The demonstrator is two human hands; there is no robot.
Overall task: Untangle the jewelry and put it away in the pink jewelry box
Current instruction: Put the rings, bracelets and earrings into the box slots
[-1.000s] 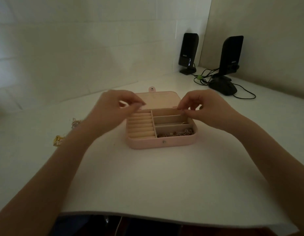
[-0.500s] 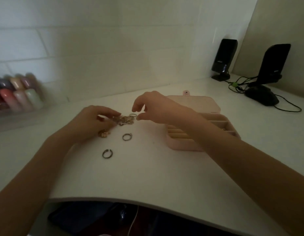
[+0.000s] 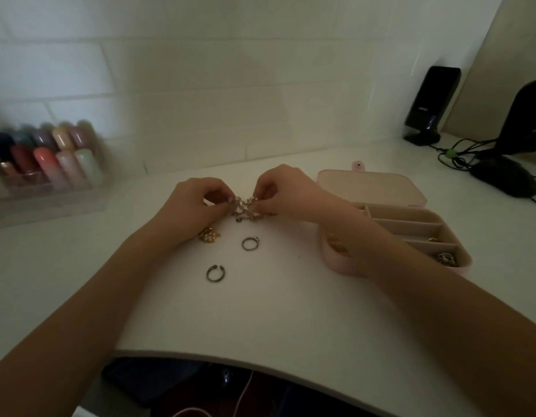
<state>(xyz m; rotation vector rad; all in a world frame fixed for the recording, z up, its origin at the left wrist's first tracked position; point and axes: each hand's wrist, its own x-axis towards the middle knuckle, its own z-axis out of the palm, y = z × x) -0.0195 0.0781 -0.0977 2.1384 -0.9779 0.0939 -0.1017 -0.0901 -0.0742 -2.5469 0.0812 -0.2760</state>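
Metal tangle (image 3: 245,208), frame centre: light, limp, snaggy. My left hand (image 3: 197,203) and right hand (image 3: 286,191) each pinching one side; best grip loose links.

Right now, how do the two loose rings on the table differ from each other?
The near ring is an open band with a gap at its top; the far ring looks closed, with a small bump on its top. The near ring lies closer to the table edge, the far ring closer to the hands. Both are dark, flat and untouched.
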